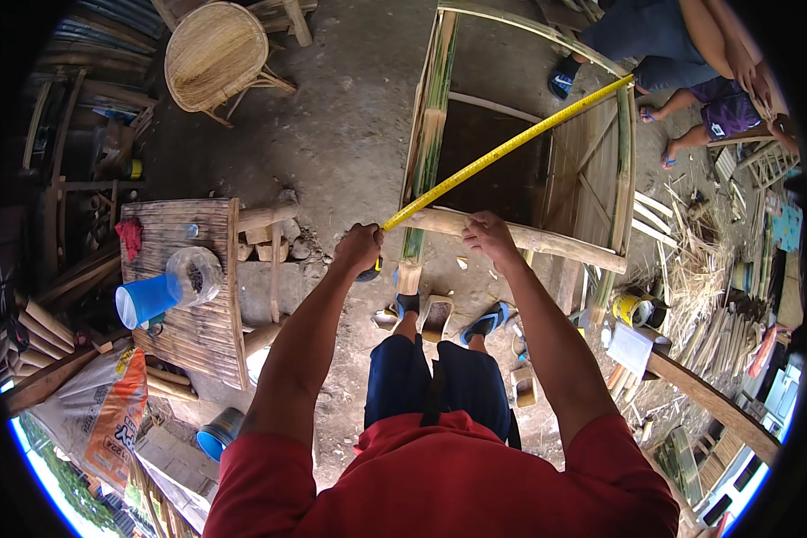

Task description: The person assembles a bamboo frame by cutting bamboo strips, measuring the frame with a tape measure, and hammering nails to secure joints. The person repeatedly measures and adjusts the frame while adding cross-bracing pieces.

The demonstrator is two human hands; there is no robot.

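A yellow tape measure (511, 146) stretches diagonally over a rectangular bamboo frame (435, 112), from its near left corner to its far right corner. At the near left corner my left hand (359, 248) is closed on the tape measure, whose dark case with a yellow patch shows below the fingers. My right hand (488, 235) is at the thick near bamboo rail (547, 240), with loosely bent fingers apart and nothing visible in them. The tape's far end meets the frame beside another person's leg (632, 40); what holds it there is hard to make out.
On the left, a bamboo-slat table (184, 314) bears a blue container (148, 300) and a clear one (195, 276). A round woven stool (215, 56) stands far left. Bamboo shavings (690, 260) litter the right side, near a yellow can (632, 309). A wooden beam (713, 403) lies nearer.
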